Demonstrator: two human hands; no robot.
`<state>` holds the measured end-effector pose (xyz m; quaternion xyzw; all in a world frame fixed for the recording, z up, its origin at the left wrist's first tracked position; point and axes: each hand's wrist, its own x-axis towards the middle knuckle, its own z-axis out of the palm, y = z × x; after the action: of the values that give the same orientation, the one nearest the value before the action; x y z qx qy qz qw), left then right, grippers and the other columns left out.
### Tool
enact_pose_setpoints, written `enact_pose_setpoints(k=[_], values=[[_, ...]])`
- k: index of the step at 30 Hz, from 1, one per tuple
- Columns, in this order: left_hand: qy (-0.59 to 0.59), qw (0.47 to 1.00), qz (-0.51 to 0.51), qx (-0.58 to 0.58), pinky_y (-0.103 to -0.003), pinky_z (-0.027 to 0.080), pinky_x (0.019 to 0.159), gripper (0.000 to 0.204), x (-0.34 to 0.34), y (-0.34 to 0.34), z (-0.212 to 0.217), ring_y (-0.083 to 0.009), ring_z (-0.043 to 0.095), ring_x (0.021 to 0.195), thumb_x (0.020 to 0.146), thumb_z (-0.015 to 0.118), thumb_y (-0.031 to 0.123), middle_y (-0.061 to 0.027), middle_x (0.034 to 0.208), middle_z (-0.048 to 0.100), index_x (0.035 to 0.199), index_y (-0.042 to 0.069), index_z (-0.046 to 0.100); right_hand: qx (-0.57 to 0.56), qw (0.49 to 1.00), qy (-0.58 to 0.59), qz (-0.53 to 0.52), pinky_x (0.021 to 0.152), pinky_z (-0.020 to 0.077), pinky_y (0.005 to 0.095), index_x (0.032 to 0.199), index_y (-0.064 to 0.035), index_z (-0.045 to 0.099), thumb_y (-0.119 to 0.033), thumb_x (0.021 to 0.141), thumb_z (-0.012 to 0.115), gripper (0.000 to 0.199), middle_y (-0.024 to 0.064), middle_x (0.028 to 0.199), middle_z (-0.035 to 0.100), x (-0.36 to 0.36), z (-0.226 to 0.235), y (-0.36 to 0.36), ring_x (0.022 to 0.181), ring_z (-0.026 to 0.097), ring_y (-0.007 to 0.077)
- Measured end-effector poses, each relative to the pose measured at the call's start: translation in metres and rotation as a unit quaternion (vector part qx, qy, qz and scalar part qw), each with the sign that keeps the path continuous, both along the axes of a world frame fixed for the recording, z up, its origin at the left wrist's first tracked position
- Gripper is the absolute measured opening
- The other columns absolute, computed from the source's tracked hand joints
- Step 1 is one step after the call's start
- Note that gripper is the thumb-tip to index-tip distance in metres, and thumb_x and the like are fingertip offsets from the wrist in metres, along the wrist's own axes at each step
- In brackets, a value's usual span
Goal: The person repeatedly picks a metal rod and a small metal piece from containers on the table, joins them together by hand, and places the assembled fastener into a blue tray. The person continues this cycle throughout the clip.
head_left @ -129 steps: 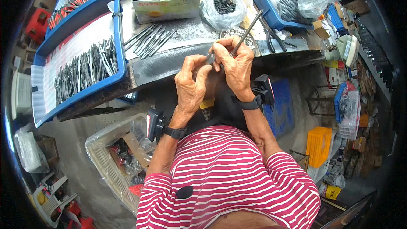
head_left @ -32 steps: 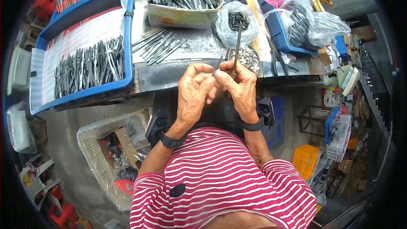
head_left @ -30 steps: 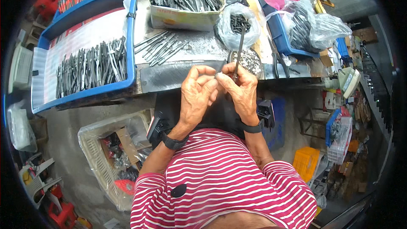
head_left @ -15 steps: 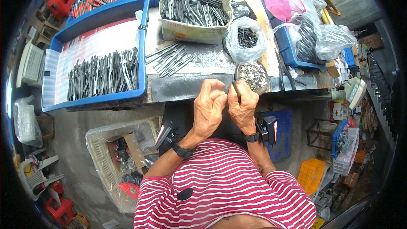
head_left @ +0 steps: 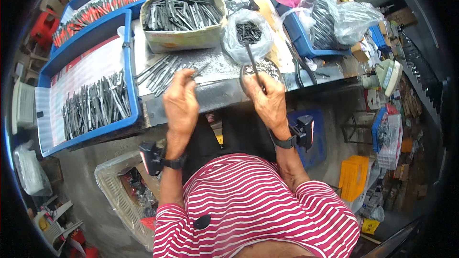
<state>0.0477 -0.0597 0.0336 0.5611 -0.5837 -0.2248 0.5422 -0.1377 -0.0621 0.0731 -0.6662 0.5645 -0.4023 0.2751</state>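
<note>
Slim dark piece (head_left: 199,70): in the left hand (head_left: 181,100), over the counter (head_left: 213,93), near the loose spread; far end pokes clear of the fingertips.
Left-hand grip: thumb and fingers closed on it, apparently by one end; a thin hold, so a knock on the free end could twist it out.
Right-hand grip: right hand (head_left: 268,101) closed round a dark rod (head_left: 252,61), tip angled up and away.
Rod tip: overlaps the clear plastic bag (head_left: 266,46) of small black parts; cannot tell if touching. A careless swing could snag the film and spill them.
Loose spread: similar dark pieces (head_left: 160,75) lie askew; one dropped here could be mixed up with them.
Round dish: dish (head_left: 243,70) of pale bits sits just beside the right knuckles; a bump might scatter them.
Counter edge: both hands work close to it; a slip could send something floorward.
</note>
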Motion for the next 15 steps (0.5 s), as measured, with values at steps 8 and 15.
enact_pose_setpoints(k=[8,15], values=[[-0.249,0.955,0.158,0.038,-0.039,0.040,0.077,0.019,0.028,-0.027,-0.023,-0.0290,0.053,0.088,0.071,0.056,-0.005,-0.0104,0.087,0.060,0.088,0.004,0.060,-0.038,0.992,0.063,-0.098,0.052,0.0369,0.0222,0.087,0.0033,0.062,-0.005,0.083,0.058,0.010,0.0019,0.067,0.056,-0.051,-0.019,-0.008,0.058,0.045,0.0053],[-0.384,0.890,0.225,0.095,-0.041,0.038,0.083,0.027,0.033,-0.036,-0.036,-0.0256,0.051,0.097,0.071,0.059,-0.002,-0.0047,0.095,0.058,0.094,0.012,0.061,-0.039,0.989,0.141,-0.028,0.060,0.0440,0.0340,0.085,0.0016,0.060,0.000,0.077,0.058,0.009,0.0156,0.077,0.055,-0.060,-0.029,0.007,0.066,0.057,0.0289]])
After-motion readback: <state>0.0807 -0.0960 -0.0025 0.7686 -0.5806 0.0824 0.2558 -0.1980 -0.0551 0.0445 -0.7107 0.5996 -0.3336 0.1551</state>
